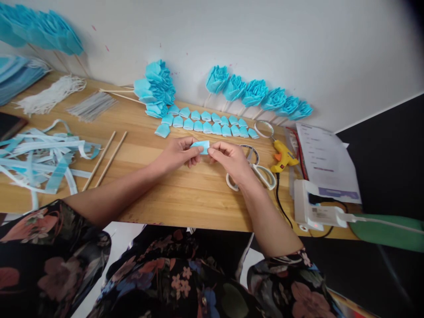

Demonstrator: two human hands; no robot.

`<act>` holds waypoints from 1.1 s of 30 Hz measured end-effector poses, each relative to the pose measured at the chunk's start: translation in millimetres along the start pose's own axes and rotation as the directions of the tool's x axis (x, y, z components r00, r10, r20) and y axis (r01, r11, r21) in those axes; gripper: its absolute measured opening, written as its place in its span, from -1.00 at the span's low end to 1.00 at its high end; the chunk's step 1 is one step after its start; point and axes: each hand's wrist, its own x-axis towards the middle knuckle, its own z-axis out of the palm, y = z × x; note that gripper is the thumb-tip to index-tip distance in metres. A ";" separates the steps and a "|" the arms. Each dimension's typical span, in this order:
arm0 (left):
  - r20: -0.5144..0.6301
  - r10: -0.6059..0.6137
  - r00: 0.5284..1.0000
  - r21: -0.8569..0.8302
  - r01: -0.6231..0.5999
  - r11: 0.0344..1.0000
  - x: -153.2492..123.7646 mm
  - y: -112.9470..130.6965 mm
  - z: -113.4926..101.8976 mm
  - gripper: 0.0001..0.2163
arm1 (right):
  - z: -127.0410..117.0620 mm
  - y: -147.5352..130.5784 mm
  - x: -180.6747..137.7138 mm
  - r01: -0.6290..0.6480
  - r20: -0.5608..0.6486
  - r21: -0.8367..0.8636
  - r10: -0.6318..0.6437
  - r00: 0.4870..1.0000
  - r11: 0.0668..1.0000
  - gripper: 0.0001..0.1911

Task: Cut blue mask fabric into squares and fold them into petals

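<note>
Between my two hands, above the wooden table (172, 198), is a small piece of light blue fabric (202, 145). My left hand (183, 152) is closed on its left part, thumb on top. Fingertips of my right hand (228, 158) pinch its right edge. Just beyond lie rows of small folded blue petals (198, 126), each with a pointed top. Partly under my right hand and wrist are white-handled scissors (265, 176). Right of them rests a yellow glue gun (283, 157) with a black cord.
Blue fabric flowers on sticks (254, 92) lean on the wall, with a bunch (155, 90) lying nearer. At left are fabric strips (49, 159), two wooden sticks (105, 161), white cords (53, 93), grey wires (92, 106) and blue masks (20, 75). A white power strip (301, 203) and papers (326, 154) sit right.
</note>
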 end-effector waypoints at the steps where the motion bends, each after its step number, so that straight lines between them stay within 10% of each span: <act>1: -0.001 -0.001 1.000 0.005 0.001 1.000 0.1 0.1 0.1 -0.83 | 0.2 -0.4 -0.2 -0.003 0.000 -0.011 0.003 1.000 1.000 -0.78; 33: -0.025 -0.032 0.999 -0.028 0.032 0.999 -0.3 -0.2 0.2 -0.83 | 0.1 -0.9 -0.1 0.007 -0.057 -0.059 -0.010 0.998 0.998 -0.80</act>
